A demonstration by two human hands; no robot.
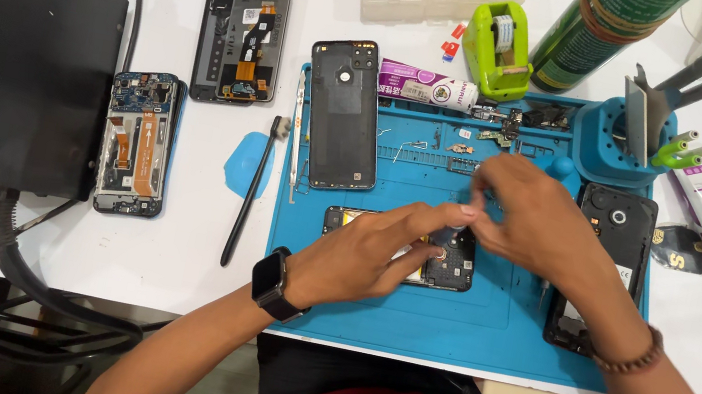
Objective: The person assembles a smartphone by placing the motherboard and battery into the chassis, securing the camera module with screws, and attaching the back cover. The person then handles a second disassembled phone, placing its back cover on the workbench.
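Nearest, a white table (165, 270) carries a blue mat (444, 324). On it an opened phone (445, 264) lies under both hands: the left hand (365, 252) presses fingers on it, and the right hand (535, 215) pinches a small screwdriver (443, 235). Farther back sit a phone back cover (343, 114), a tape dispenser (498, 48) and a black box (17, 42).

A white table (173, 276) carries a blue work mat (463, 327), a black box (13, 41), two opened phones (242, 35) and a tape dispenser (499, 48).
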